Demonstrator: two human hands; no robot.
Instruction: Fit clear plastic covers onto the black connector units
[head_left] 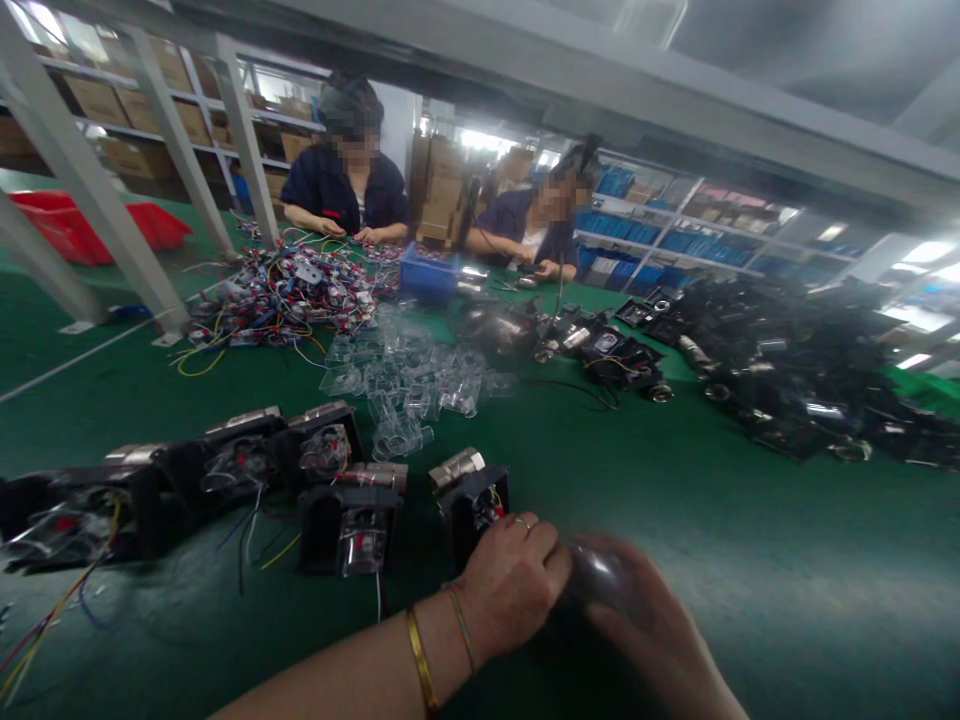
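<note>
My left hand (517, 575), with a ring and a gold bracelet at the wrist, is closed. Its curled fingers hide whatever is in them. Just beyond it sits a black box-shaped housing (457, 520) with a metal valve body (457, 468) at its back and a red part and wires inside. My right hand (656, 610) is smeared by motion and curves around a shiny, rounded piece (600, 572), too blurred to name. Left of my hands stands another black housing (319, 535) holding a clear plastic cover (364, 540); several similar units (240, 460) line up farther left.
Clear plastic covers (420, 375) lie heaped mid-table, beside a pile of wired parts (292, 290) and a blue bin (429, 275). Black housings (787, 350) are piled at right. Two people (349, 190) work across the green table (750, 540). Metal posts (161, 180) rise at left.
</note>
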